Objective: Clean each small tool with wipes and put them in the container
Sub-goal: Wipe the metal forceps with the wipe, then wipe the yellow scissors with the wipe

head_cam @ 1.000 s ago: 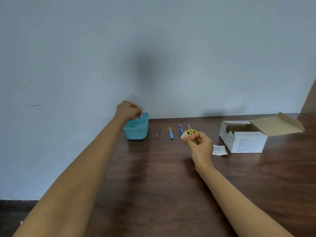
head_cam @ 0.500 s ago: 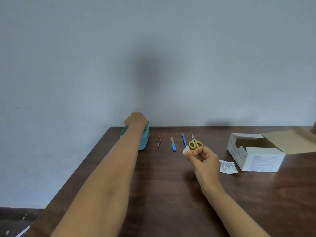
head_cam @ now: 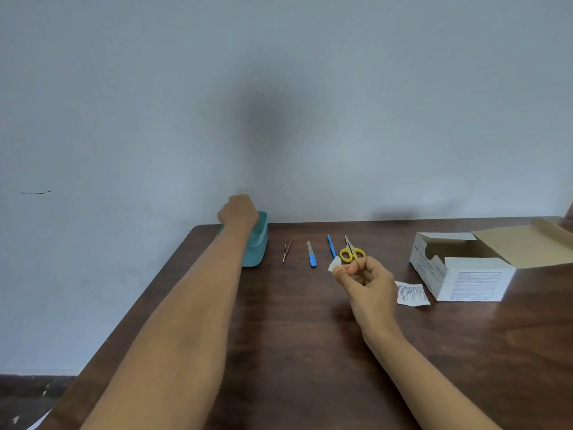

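My left hand [head_cam: 238, 209] reaches over the teal container [head_cam: 259, 247] at the far left corner of the table [head_cam: 294, 336]. Its fingers point down into the tub and are hidden behind the knuckles, so I cannot tell whether they hold anything. My right hand [head_cam: 367, 287] hovers above the table, thumb and forefinger pinching a small white wipe [head_cam: 334, 264], the other fingers curled. Beyond it four tools lie in a row, each apart from the next: tweezers [head_cam: 287, 249] nearest the container, then a blue-handled file [head_cam: 311, 258], a thin blue tool [head_cam: 331, 246], and yellow-handled scissors [head_cam: 352, 251]. To my right sits an open white box [head_cam: 465, 276], with a torn wipe packet [head_cam: 411, 293] just beside it.
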### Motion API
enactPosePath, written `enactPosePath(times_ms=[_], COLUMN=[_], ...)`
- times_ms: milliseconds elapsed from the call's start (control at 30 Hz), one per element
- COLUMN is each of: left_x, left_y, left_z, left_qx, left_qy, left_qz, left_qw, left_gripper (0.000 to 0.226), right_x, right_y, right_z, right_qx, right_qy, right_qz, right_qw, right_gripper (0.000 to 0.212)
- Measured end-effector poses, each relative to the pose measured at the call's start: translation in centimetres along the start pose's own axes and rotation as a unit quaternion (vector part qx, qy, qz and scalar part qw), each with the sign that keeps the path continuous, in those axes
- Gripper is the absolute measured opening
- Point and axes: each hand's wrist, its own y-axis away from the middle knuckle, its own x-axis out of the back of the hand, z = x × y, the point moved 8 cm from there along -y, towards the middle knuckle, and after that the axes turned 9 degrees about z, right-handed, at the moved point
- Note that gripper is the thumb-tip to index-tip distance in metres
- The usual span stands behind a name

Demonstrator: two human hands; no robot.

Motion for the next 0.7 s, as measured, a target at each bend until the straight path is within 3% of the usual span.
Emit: enactPosePath(times_ms=[167,300,400,533,700], left_x=[4.7,4.0,1.4,-1.7,-3.5], left_y=[0.3,3.4,7.5,12.0,13.8], left_z=[3.1,6.9,10.5,14.5,16.2], left_qx=[-0.061,-0.089,-0.158,-0.277,-0.297], left_qy=[0.012,0.112,0.165,0.118,0.069], left_qz=[0.072,0.002,-0.042,-0.057,-0.039], left_qw=[0.995,0.990,0.973,0.952,0.952], left_gripper=[0.025,0.021,0.013,0.015,0.020], right_x=[0.3,1.1,1.8,2.5,2.7], right_y=[0.0,0.0,-0.3,-0.4,-0.5], right_z=[-0.1,0.0,0.7,1.3,1.5], right_qx=[-0.012,-0.052,-0.094,-0.129,-0.142], right_qy=[-0.074,-0.170,-0.244,-0.303,-0.340], right_qz=[0.019,0.053,0.081,0.116,0.129], right_qw=[0.997,0.983,0.962,0.937,0.921], right_gripper=[0.029,0.030,0.031,0.033,0.031])
